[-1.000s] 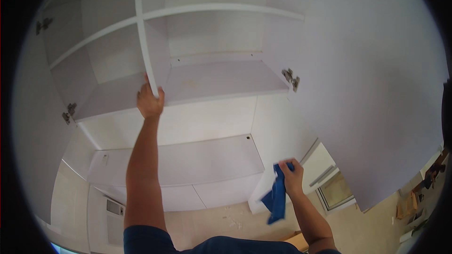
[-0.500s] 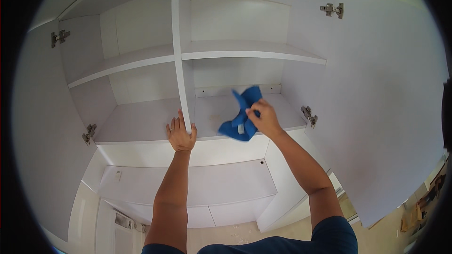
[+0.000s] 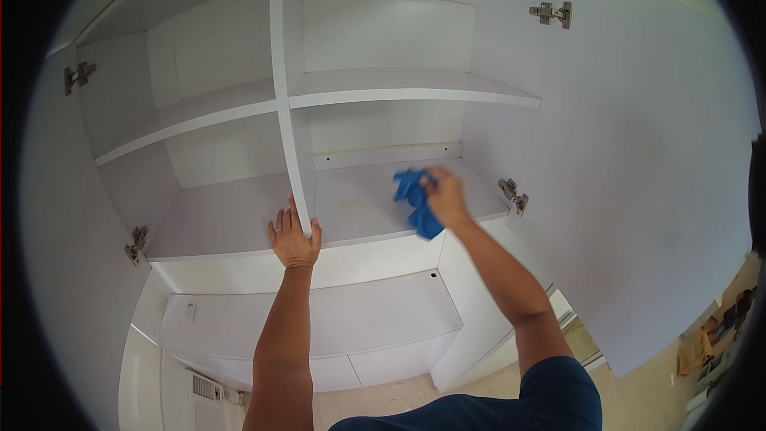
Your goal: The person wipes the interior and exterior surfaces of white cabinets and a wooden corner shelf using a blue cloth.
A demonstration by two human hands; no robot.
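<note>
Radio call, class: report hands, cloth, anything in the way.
Left hand on divider. Right hand holds blue cloth near lower right shelf. Cabinet doors open, neither blocking.

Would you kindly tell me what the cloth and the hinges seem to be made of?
The cloth looks like soft, matt blue fabric, judging by its limp folds; the fibre is unclear. The hinges are probably metal, given their silvery shine.

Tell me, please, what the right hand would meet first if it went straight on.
Beyond the blue cloth it holds, the right hand would probably meet the lower right compartment's back wall, though depth is unclear.
</note>
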